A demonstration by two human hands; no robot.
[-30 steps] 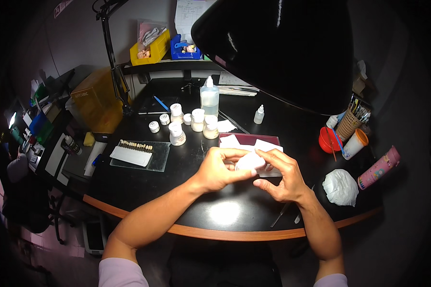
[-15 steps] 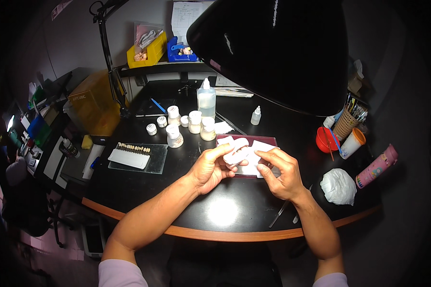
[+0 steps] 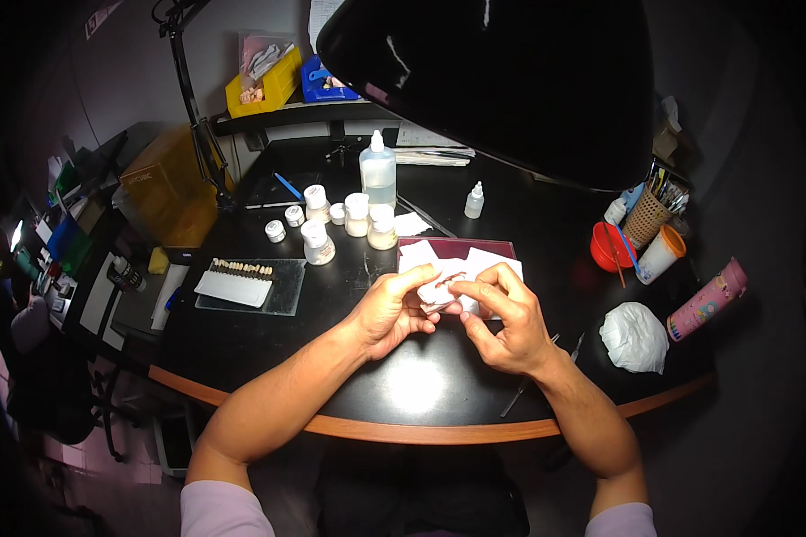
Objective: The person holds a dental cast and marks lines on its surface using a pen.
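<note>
A white dental cast (image 3: 438,288) is held up over the desk in front of me. My left hand (image 3: 383,313) grips it from the left, thumb on top and fingers curled beneath. From the right, my right hand (image 3: 509,324) reaches in with bent fingers, its fingertips against the cast; whether something small sits between them is hidden. Behind and below the hands lies a maroon tray (image 3: 475,248) with white paper sheets (image 3: 497,259) on it. Thin metal instruments (image 3: 516,399) rest on the desk beside my right forearm.
Several white-lidded powder jars (image 3: 317,244) and a large clear bottle (image 3: 379,179) stand left of centre. A tooth shade guide (image 3: 233,288) lies on a glass slab (image 3: 287,279). A dropper bottle (image 3: 475,202), red bowl (image 3: 606,251) and pink bottle (image 3: 707,301) are rightward. A black lamp (image 3: 510,89) hangs overhead.
My right hand has moved left and inward, so its fingers now touch the cast. The view has shifted slightly.
</note>
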